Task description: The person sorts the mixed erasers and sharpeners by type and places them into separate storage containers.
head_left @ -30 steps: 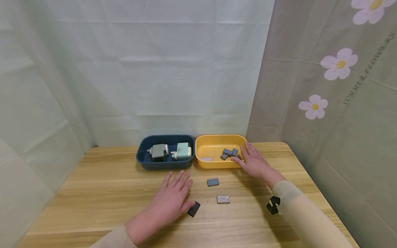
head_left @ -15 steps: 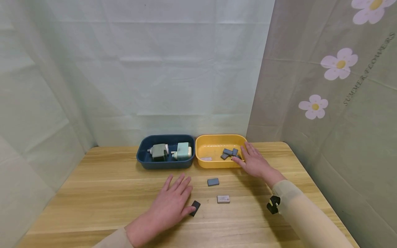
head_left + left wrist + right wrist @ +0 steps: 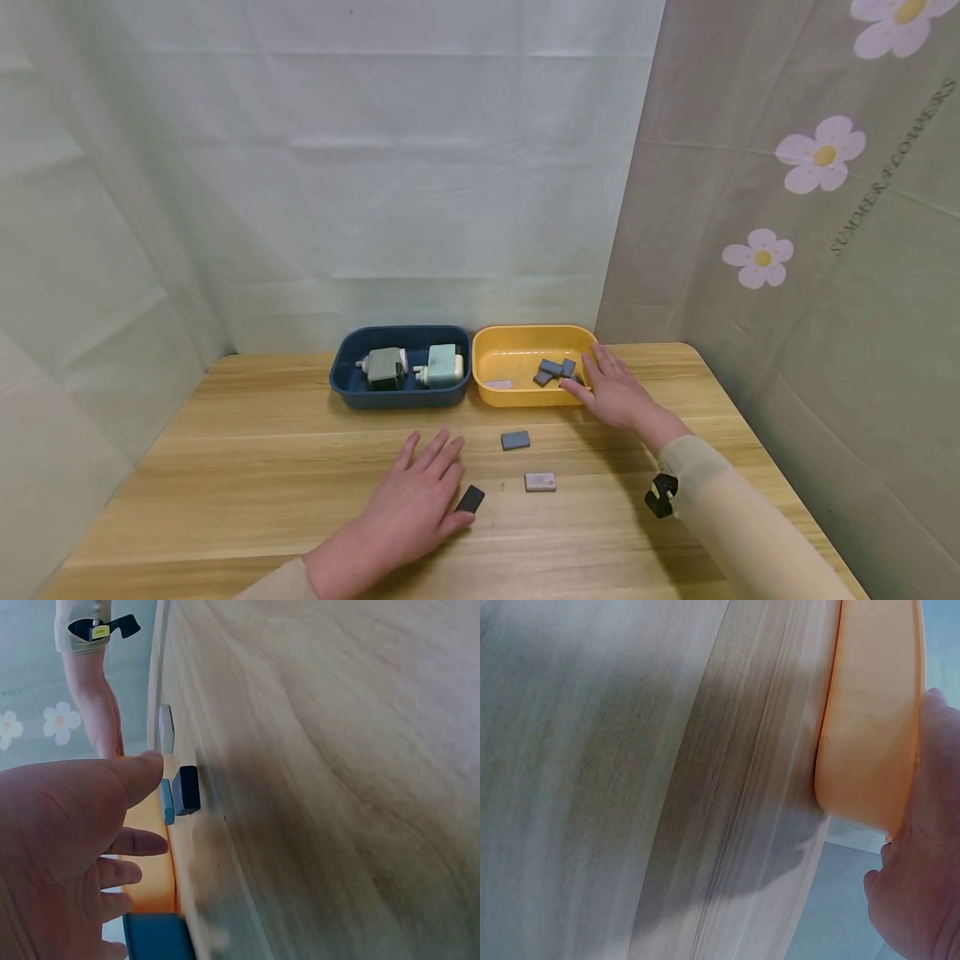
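My left hand [image 3: 411, 502] hovers with spread, relaxed fingers beside a small black rectangular block [image 3: 470, 499], its thumb near the block's lower end. In the left wrist view the thumb and the black block [image 3: 186, 790] look apart. At the right end of the yellow bin [image 3: 536, 398], my right hand [image 3: 617, 390] rests on the rim with fingers extended and thumb over the front corner. Inside that bin lie several dark grey blocks [image 3: 551, 367] and a pale one [image 3: 498, 385]. A blue-grey block [image 3: 515, 440] and a light grey block [image 3: 540, 482] lie on the table.
Left of the yellow bin, touching or almost touching it, stands a navy bin [image 3: 400, 401]. It holds a grey-green bottle-like item [image 3: 386, 368] and a mint one [image 3: 441, 365]. Cloth curtains [image 3: 420, 167] enclose the wooden table [image 3: 247, 467] at the back and sides.
My left hand has drawn slightly back toward me, its thumb sliding to the lower end of the black block. My right hand stays on the yellow bin's rim.
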A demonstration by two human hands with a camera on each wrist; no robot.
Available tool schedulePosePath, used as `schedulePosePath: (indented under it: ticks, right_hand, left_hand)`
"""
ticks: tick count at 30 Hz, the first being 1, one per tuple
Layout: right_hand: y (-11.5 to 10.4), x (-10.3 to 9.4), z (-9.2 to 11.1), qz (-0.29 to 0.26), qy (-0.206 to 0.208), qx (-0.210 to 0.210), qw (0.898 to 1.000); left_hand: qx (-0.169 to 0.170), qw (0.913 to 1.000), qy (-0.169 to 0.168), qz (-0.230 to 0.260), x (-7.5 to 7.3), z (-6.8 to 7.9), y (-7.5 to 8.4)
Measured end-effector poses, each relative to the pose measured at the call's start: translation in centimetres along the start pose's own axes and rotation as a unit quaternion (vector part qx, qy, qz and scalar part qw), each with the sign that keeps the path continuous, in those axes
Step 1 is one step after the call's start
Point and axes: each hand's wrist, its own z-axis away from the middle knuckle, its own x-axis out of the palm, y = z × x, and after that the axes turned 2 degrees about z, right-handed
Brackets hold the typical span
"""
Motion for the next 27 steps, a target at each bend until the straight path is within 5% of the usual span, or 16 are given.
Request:
schedulePosePath:
  ticks: [27]
  right_hand:
    - [0.08, 0.14, -0.03, 0.004, 0.002, -0.001, 1.0]
  left_hand:
    - [0.015, 0.9997, -0.013, -0.017, 0.67, -0.17, 0.17]
